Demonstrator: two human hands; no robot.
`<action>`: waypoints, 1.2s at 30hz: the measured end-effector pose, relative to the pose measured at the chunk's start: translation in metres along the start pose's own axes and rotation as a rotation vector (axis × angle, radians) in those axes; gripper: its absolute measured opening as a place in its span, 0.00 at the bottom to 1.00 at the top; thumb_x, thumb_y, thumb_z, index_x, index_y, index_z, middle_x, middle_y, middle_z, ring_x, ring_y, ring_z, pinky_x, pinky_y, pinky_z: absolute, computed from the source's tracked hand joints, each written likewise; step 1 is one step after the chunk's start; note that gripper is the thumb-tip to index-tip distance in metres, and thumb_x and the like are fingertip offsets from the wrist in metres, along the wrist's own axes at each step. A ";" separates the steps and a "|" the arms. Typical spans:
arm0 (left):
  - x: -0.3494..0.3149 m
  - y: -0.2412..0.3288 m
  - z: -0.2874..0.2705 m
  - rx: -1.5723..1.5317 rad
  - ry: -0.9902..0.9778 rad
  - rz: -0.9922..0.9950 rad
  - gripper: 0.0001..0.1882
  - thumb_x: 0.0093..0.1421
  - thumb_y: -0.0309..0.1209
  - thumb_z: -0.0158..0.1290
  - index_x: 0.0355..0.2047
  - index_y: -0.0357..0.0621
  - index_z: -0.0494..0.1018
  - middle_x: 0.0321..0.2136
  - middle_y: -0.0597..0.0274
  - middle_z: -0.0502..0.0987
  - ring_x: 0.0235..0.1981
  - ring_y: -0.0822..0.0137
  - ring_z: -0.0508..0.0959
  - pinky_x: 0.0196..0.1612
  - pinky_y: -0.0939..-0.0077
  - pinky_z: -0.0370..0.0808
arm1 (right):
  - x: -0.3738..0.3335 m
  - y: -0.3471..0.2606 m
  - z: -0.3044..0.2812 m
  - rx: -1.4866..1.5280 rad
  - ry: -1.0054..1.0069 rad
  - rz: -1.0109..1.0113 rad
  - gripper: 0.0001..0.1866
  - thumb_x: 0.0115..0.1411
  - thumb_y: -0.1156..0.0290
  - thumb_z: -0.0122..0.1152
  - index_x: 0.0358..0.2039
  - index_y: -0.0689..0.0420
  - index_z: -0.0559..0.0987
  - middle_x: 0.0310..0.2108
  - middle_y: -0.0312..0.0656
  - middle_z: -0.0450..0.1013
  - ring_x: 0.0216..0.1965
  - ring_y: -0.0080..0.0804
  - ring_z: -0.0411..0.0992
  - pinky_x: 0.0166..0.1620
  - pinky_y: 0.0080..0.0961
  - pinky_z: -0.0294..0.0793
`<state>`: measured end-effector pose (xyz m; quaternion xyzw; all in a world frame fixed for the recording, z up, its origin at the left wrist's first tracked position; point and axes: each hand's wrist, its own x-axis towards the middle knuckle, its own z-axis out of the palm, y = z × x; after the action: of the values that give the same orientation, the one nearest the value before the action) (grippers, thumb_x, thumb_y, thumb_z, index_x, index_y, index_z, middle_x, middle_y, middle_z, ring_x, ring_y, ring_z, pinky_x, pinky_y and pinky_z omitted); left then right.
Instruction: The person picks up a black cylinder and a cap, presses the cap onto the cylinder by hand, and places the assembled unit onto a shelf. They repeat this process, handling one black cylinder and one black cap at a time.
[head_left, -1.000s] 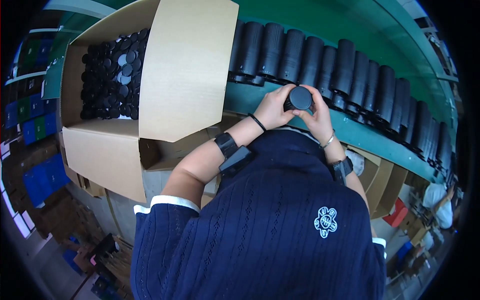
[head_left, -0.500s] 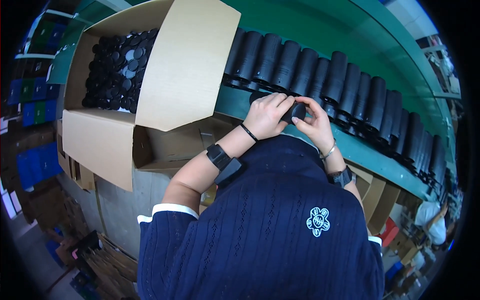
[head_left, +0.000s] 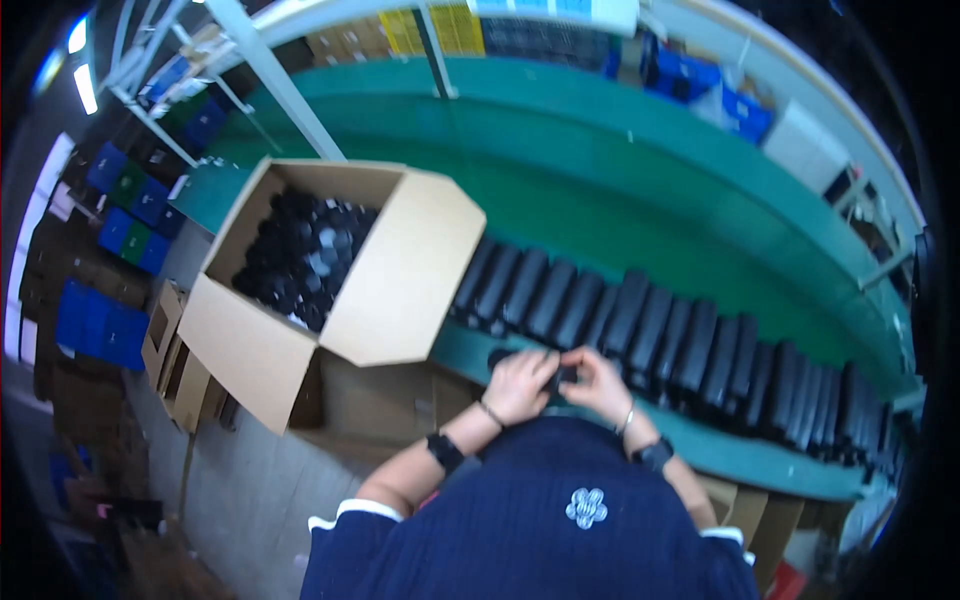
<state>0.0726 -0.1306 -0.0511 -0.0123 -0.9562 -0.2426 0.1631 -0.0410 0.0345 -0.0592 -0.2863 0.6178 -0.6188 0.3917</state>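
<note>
At the near edge of the green bench, my left hand point(head_left: 520, 386) is closed around a black cylinder point(head_left: 498, 356), whose one end sticks out to the left. My right hand point(head_left: 598, 390) pinches the other, round end with thumb and fingers, close beside the left. Most of the cylinder is hidden by my hands, and motion blur hides its detail. Just beyond my hands, a long row of similar black cylinders point(head_left: 640, 320) runs along the bench to the right.
A cardboard box point(head_left: 395, 280) with raised flaps stands to the left, holding many black discs point(head_left: 290, 265). Another open carton point(head_left: 370, 400) sits below it. The green bench point(head_left: 590, 180) stretches beyond the row. Blue crates point(head_left: 100, 325) are stacked at far left.
The view has tilted up, so the bench's far side and shelves show and everything sits lower. Both hands stay together on the cylinder; its round end is less visible now.
</note>
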 end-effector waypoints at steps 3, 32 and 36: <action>-0.008 0.015 -0.004 -0.015 0.024 -0.019 0.29 0.40 0.29 0.61 0.47 0.43 0.72 0.42 0.53 0.75 0.42 0.52 0.78 0.43 0.62 0.77 | -0.007 0.010 -0.009 0.006 -0.070 -0.010 0.23 0.51 0.78 0.71 0.47 0.61 0.73 0.46 0.37 0.71 0.50 0.26 0.70 0.56 0.27 0.71; 0.000 -0.061 0.042 -1.061 -0.114 -0.571 0.37 0.49 0.28 0.68 0.58 0.42 0.63 0.52 0.60 0.71 0.55 0.67 0.71 0.57 0.66 0.70 | 0.051 0.049 0.000 -0.070 -0.108 -0.001 0.48 0.50 0.82 0.68 0.69 0.55 0.54 0.63 0.42 0.58 0.63 0.31 0.60 0.63 0.31 0.63; -0.001 -0.057 0.040 -1.012 -0.056 -0.525 0.33 0.49 0.29 0.69 0.53 0.40 0.67 0.48 0.61 0.73 0.52 0.68 0.73 0.53 0.66 0.73 | 0.045 0.045 0.007 -0.244 -0.034 -0.043 0.41 0.49 0.75 0.70 0.63 0.59 0.61 0.56 0.48 0.65 0.60 0.41 0.65 0.60 0.32 0.65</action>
<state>0.0555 -0.1620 -0.1110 0.1427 -0.6958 -0.7025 0.0459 -0.0529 -0.0040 -0.1094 -0.3555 0.6754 -0.5426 0.3509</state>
